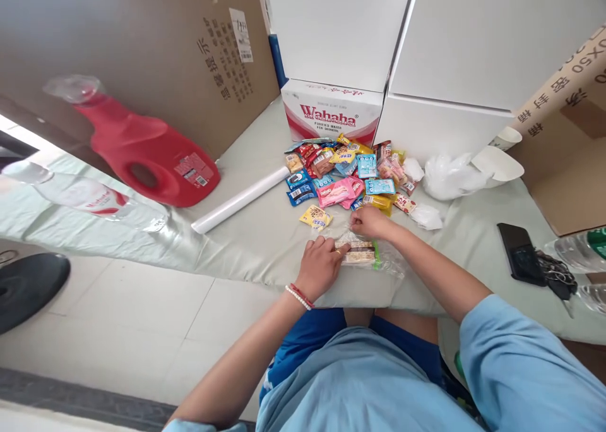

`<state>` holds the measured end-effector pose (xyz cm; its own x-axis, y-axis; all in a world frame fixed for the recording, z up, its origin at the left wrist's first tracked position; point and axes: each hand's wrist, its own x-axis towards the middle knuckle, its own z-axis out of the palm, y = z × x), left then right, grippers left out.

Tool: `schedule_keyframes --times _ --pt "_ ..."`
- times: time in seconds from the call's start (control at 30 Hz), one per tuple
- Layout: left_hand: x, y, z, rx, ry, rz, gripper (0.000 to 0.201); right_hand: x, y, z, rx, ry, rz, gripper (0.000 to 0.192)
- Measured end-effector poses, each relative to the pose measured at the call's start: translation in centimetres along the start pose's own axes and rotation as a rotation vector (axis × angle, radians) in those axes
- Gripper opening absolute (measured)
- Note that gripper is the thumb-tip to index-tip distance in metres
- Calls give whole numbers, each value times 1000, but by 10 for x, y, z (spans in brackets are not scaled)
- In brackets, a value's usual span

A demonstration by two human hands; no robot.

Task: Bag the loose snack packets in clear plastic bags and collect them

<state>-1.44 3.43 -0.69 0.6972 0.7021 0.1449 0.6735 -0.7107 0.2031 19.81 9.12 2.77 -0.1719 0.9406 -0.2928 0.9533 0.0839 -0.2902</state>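
Clear plastic bag [374, 258] — thin, crinkly, green-edged — lies near the table's [246, 230] front edge, a few wrapped snack bars already inside. Left hand [318, 266] pinches its left end; right hand [369, 222] grips its far rim. Beyond, toward the back edge, a heap of glossy, colourful snack packets [343, 176] remains unbagged.

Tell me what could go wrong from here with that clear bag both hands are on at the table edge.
1. The clear bag lies close to the table's front edge; a tug from the left hand or right hand could slide it off.
2. The snack pile sits just behind the right hand, so a backward sweep might scatter packets.
3. The red jug lies on its side; if the cap is loose, it may leak.
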Motion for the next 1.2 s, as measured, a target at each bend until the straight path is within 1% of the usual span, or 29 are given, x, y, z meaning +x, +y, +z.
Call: schedule_keyframes --times 0.03,0.1,0.17,0.2,0.3,0.33,0.4,0.43,0.5,0.53,0.57,0.6,0.63,0.67,0.7,0.73,0.77,0.8,0.9,1.0,1.03,1.07,1.13,1.17,1.2 --pt "3 -1 2 0 -27 -11 33 -1 1 -5 15 -17 -31 13" --pt "6 -2 4 -2 -47 -26 34 -9 2 -13 34 5 -137 8" --pt "5 -2 2 -13 -51 -40 34 -25 -3 -13 21 61 -233 7" --pt "5 -1 1 -23 -50 -43 34 -35 -7 -10 -8 87 -251 8" --pt "3 -3 3 -81 -31 -51 28 -65 -22 13 -132 100 -217 18" --pt "2 -5 5 -128 -21 -52 25 -74 -27 24 -159 101 -214 21" --pt "-1 -13 13 -300 13 -62 22 -87 -33 45 -167 121 -237 23" --pt "-3 -18 17 -412 48 -92 20 -91 -34 54 -156 142 -249 24" --pt "-5 -27 24 -604 174 -232 17 -97 -35 69 -130 192 -260 25" --pt "-6 -31 25 -654 257 -312 23 -98 -34 74 -119 217 -260 25" --pt "-5 -34 25 -668 335 -367 35 -99 -34 79 -109 241 -259 25" --pt "-3 -36 23 -655 392 -375 48 -99 -34 82 -100 264 -257 25" --pt "0 -38 20 -632 416 -331 58 -99 -34 84 -88 285 -254 24" --pt "4 -40 15 -610 399 -246 60 -99 -34 87 -73 302 -252 24" --pt "7 -42 10 -595 348 -146 55 -99 -34 88 -52 316 -252 23" --pt "9 -45 4 -589 284 -60 44 -99 -33 90 -26 328 -258 23" --pt "10 -49 -1 -592 226 -3 32 -99 -33 91 8 338 -269 24" --pt "10 -53 -6 -601 185 24 26 -100 -33 92 53 356 -284 26" --pt "-3 -69 -15 -646 96 11 27 -106 -33 93 212 408 -326 40" --pt "-20 -77 -15 -704 -15 39 21 -111 -37 89 240 377 -335 56" --pt "-24 -76 -14 -718 4 10 20 -113 -39 87 214 350 -333 58" --pt "-26 -73 -11 -719 62 -58 20 -114 -41 86 187 328 -329 58" --pt "-26 -63 -5 -657 208 -252 21 -116 -44 84 156 302 -314 55" --pt "-25 -57 -2 -600 250 -339 20 -117 -44 83 150 296 -306 55" --pt "-23 -52 0 -541 257 -397 19 -118 -44 83 148 295 -301 55"
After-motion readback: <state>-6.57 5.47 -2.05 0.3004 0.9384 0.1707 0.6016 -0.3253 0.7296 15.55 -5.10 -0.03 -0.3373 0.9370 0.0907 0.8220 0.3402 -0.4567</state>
